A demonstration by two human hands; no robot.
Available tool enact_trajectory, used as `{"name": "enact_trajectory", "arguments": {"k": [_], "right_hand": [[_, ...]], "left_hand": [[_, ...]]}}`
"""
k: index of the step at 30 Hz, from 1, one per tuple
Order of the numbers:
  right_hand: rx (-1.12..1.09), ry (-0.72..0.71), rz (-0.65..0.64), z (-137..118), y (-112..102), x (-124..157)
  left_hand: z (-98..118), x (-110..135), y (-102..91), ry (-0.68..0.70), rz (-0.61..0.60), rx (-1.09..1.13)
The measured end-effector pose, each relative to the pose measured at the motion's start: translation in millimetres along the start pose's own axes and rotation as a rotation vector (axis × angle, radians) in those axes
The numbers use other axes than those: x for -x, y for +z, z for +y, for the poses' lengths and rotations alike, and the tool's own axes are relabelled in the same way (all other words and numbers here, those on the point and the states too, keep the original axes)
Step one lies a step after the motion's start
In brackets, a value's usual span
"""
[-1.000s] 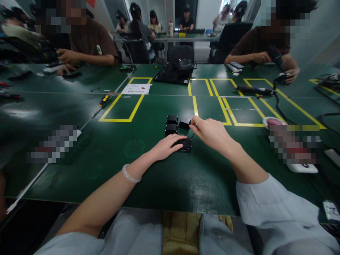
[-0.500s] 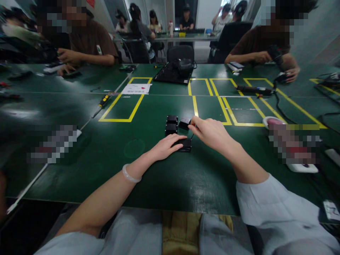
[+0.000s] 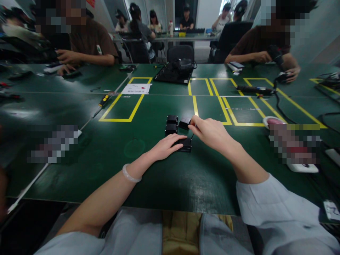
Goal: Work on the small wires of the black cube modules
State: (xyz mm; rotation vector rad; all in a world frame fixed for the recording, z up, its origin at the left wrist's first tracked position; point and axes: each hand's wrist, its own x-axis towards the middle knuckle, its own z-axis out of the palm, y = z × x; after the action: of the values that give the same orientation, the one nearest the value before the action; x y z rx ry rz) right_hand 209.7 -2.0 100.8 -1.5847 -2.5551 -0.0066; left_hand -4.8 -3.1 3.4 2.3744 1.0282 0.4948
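My left hand [image 3: 166, 147] grips a small black block [image 3: 186, 145] on the green table, thumb on the near side and fingers over the top. Pinched in the fingertips of my right hand [image 3: 211, 131] is a thin dark rod-shaped tool [image 3: 192, 136]; its tip reaches the block's right corner, and its upper end is hidden by the fingers. Just beyond my left fingers, black blocks [image 3: 171, 127] stand in a row. Another black block with a greyish top [image 3: 185, 122] lies at an angle right beside my right fingertips.
A yellow-and-black screwdriver [image 3: 103, 101] lies left, near a paper sheet [image 3: 136, 89] and yellow tape rectangles. A black panel [image 3: 170, 78] is at the back. A power strip [image 3: 292, 148] sits right, cables beyond it. Two co-workers [image 3: 90, 42] sit across the table.
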Motion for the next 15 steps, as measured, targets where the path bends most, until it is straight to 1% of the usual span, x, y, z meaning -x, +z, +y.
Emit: {"name": "enact_trajectory", "arguments": {"k": [11, 15], "right_hand": [[-0.008, -0.015, 0.028, 1.7, 2.7, 0.5], [-0.003, -0.011, 0.005, 0.3, 0.0, 0.0]], "left_hand": [[-0.8, 0.3, 0.8, 0.005, 0.014, 0.010], [-0.2, 0.1, 0.2, 0.012, 0.014, 0.006]]}}
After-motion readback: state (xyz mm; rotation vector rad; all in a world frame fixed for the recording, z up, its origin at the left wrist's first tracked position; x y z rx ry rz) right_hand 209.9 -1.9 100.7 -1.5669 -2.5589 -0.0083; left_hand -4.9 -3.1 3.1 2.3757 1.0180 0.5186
